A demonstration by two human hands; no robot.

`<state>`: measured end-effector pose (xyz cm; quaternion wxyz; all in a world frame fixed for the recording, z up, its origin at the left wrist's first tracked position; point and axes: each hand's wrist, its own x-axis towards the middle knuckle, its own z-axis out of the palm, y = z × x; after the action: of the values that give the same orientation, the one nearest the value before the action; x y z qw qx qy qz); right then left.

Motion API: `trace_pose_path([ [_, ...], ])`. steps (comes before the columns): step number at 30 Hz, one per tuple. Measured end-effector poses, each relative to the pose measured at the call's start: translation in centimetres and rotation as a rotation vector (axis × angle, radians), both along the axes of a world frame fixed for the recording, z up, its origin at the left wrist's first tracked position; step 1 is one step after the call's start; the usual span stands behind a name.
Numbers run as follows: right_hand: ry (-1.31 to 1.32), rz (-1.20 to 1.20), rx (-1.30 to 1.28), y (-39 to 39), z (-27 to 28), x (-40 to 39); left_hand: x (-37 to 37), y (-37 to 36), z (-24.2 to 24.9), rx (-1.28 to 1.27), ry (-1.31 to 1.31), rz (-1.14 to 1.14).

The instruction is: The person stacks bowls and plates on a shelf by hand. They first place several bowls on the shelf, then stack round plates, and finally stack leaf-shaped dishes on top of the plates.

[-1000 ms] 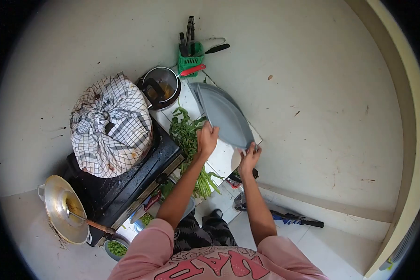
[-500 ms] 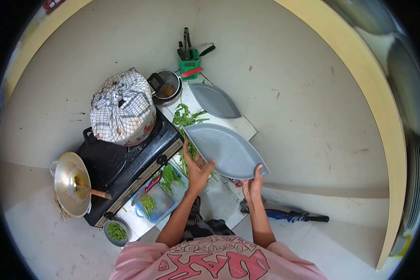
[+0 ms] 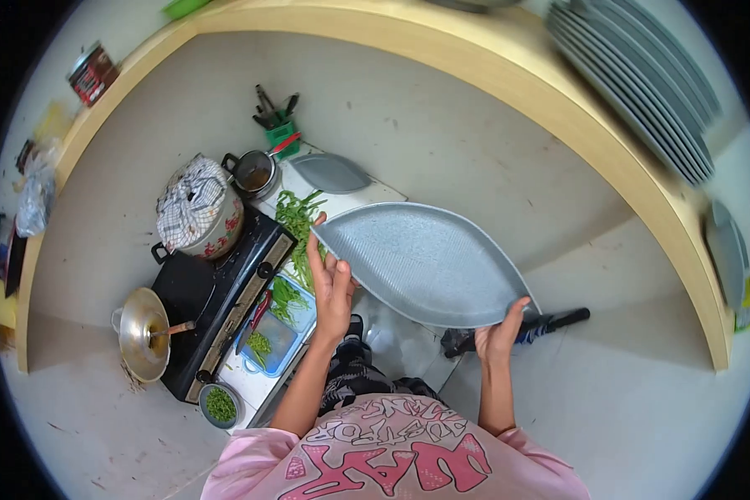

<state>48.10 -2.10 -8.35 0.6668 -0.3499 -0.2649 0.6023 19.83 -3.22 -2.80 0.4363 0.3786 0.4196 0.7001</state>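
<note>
A grey leaf-shaped plate (image 3: 429, 262) is held up in front of me, its hollow side towards me. My right hand (image 3: 500, 332) grips its right end, with the thumb over the rim and the other fingers hidden underneath. At the left end, my left hand (image 3: 332, 292) holds the rim, with the index finger by the pointed tip and the thumb along the edge. A second grey leaf-shaped plate (image 3: 331, 173) lies on the white counter behind. Leafy green stems (image 3: 298, 221) lie left of the held plate.
On the left, a black stove (image 3: 193, 307) bears a cloth-wrapped pot (image 3: 212, 229) and a frying pan (image 3: 144, 337). A blue tray (image 3: 285, 346) with greens and a red-handled knife (image 3: 261, 310) sits in front. Overhead curves a wooden shelf (image 3: 475, 46) with stacked grey plates (image 3: 633, 87).
My view has tilted up, showing more of the shelf. The held plate and my right hand have moved right, and the plate now looks larger. Both hands still hold it.
</note>
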Motion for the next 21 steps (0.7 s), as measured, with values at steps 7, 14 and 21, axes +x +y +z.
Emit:
trace_pose_path([
  [7, -0.016, -0.298, 0.120, -5.9, 4.2, 8.7, 6.9, -1.7, 4.0, 0.266, 0.246, -0.112],
  [14, -0.066, -0.571, 0.176, -11.0, 7.4, 12.9, 11.1, -0.7, 5.7, 0.416, 0.380, -0.242],
  [21, -0.128, -0.905, 0.149, -14.8, 12.1, 14.5, 14.8, 1.4, 7.2, 0.596, 0.374, -0.398],
])
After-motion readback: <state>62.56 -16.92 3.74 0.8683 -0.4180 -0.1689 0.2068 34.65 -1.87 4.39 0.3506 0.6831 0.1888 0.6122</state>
